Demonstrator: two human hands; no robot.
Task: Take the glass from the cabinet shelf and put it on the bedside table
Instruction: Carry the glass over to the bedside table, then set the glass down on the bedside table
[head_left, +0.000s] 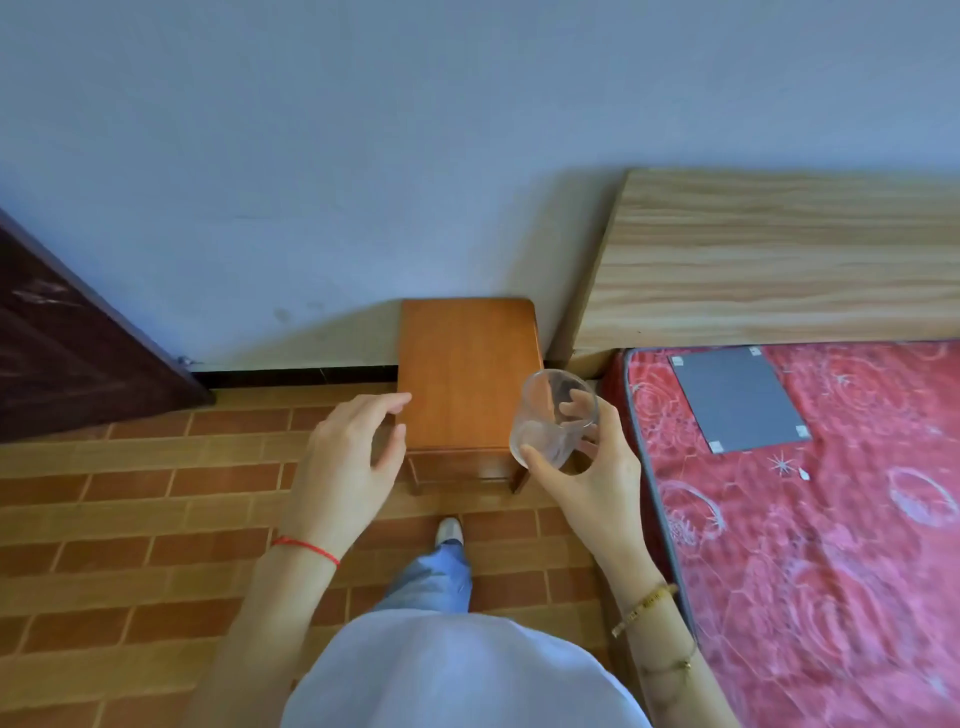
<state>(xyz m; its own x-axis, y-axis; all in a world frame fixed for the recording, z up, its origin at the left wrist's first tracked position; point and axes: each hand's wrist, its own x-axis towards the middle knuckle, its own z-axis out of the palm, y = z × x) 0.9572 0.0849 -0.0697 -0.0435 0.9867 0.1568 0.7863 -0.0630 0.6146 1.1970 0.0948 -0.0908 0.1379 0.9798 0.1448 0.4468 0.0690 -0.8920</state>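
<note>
My right hand (589, 480) grips a clear, empty glass (551, 415), tilted with its mouth toward the wall. The glass hangs above the front right corner of the bedside table (465, 364), a small orange-brown wooden stand against the wall. Fingers spread and holding nothing, my left hand (353, 457) hovers by the table's front left corner. The tabletop is bare.
A bed with a red patterned mattress (810, 519) and a light wood headboard (779, 260) lies right of the table. A grey sheet (737, 397) rests on the mattress. A dark wooden door (67, 343) stands at left. My leg and shoe (448, 530) are on the brick-pattern floor.
</note>
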